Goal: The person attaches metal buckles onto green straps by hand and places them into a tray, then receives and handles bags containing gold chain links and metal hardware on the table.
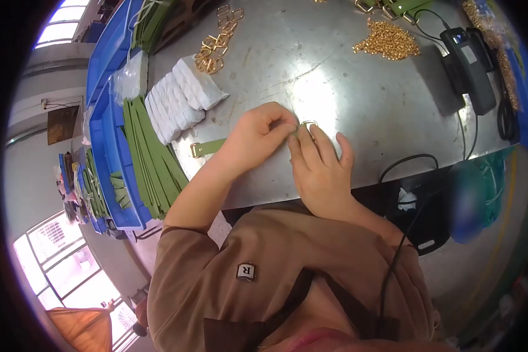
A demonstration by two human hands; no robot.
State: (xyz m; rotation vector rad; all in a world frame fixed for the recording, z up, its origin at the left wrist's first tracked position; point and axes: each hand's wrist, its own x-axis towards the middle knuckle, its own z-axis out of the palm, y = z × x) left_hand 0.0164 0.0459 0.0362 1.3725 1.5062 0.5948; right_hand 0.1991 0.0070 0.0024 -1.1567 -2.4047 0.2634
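A green strap (210, 147) with a gold buckle (195, 151) at its left end lies on the metal table and passes beneath my left hand (259, 136). The thumb and index finger of that hand are pinched together near the strap's other end; what sits between the fingertips is too small to make out. My right hand (322, 173) lies palm down with its fingertips on the strap's right end, where a second gold buckle (308, 123) shows past the fingers. Its thumb is hidden. The fingertips of both hands meet.
A bundle of green straps (149, 158) and white wrapped packs (176, 97) lie at left, beside blue bins (120, 182). Gold rings (211, 50) lie at the back. A pile of small gold pieces (387, 41) and a black device (469, 64) with cables are at right.
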